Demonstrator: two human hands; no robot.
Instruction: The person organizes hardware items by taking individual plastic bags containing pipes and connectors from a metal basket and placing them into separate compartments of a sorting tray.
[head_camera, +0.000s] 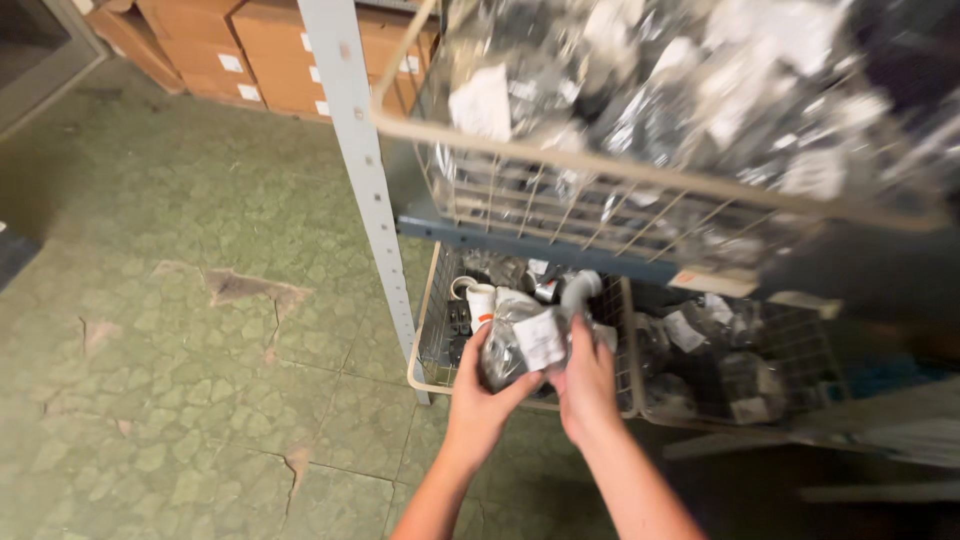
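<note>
A clear plastic bag (520, 340) with dark parts inside and a white label sits between both my hands, just over the front rim of a low wire basket (424, 330). My left hand (480, 395) cups the bag from below and the left. My right hand (585, 385) grips its right side, fingers up along the bag. The basket holds more bagged parts and a white curved pipe piece (580, 288).
A grey perforated shelf post (365, 190) stands left of the basket. Above, a larger wire basket (640, 190) is piled with several bagged parts. Another low basket (740, 370) sits to the right. Cardboard boxes (250, 50) line the far wall. The green floor is cracked.
</note>
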